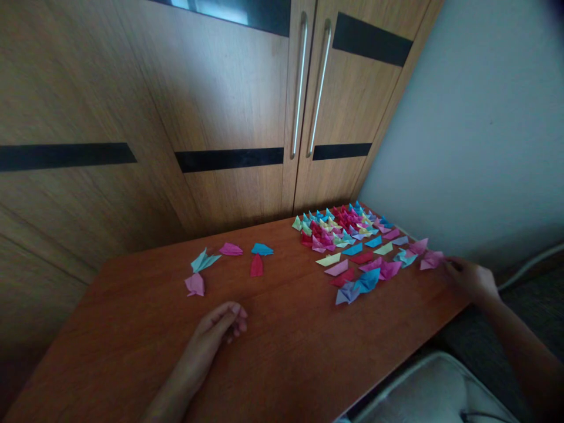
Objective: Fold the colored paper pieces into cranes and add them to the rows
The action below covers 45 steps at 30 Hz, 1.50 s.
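Observation:
My right hand (471,279) is at the table's right edge, its fingertips pinching the end of a pink folded paper (432,259). Curled loosely above the tabletop, my left hand (227,322) has its fingers bent inward, and nothing shows in it. Left of that pink paper lie rows of folded papers in several colours, with a lavender one (348,292) and a blue one (368,281) nearest me. Behind my left hand are separate folded pieces: light teal (204,261), light pink (195,285), magenta (231,249), blue (262,249) and red (256,265).
The reddish-brown table (282,352) stands against a wooden cabinet (229,100) with two metal handles. A pale wall (467,129) rises at the right. A light cushioned chair (436,393) is below the table's front right edge.

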Motion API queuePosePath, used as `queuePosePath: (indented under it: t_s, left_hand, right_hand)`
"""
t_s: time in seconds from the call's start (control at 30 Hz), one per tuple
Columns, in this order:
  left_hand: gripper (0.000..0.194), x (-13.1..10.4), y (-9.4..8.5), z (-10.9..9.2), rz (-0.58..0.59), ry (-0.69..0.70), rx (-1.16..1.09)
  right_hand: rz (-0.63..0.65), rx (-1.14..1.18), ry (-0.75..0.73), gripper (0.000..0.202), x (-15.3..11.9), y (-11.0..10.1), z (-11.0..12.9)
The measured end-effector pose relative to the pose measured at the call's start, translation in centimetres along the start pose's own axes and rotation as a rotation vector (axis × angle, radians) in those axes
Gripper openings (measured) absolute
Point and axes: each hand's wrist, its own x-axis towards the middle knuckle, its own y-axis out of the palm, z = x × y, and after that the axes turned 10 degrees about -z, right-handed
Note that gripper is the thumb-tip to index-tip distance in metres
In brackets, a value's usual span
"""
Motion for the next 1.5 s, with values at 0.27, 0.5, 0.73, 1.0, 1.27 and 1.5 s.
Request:
queuePosePath:
  t_s: [0.27, 0.5, 0.73, 1.0, 1.27, 1.5]
  left_hand:
    - [0.027, 0.0, 0.0, 0.3, -0.002, -0.001, -0.028]
    - [0.029, -0.1, 0.1, 0.0, -0.006, -0.002, -0.009]
    - [0.029, -0.1, 0.1, -0.1, -0.019, -0.001, -0.013]
    - [0.029, 0.2, 0.2, -0.7, -0.127, 0.044, -0.014]
    - [0.028, 2.3, -4.4, -1.3, -0.629, 0.372, 0.531]
    - [0.052, 4.6, -6.3, -0.4, -0.634, 0.392, 1.015]
  right_hand:
    - [0.021, 0.015, 0.057, 0.024, 1.1, 0.9, -0.8]
    - [0.044, 0.064, 0.108, 0.016, 0.9, 0.0, 0.8]
    - [-0.005, 0.118, 0.074, 0.03, 0.2, -0.8, 1.6]
    - [-0.15, 0.048, 0.062, 0.03, -2.1, -2.4, 5.4]
    - [0.003, 0.58, -0.413, 0.023, -11.6, -4.4, 21.8]
    - [0.483, 0.776, -0.664, 0.018, -18.4, -1.8, 34.7]
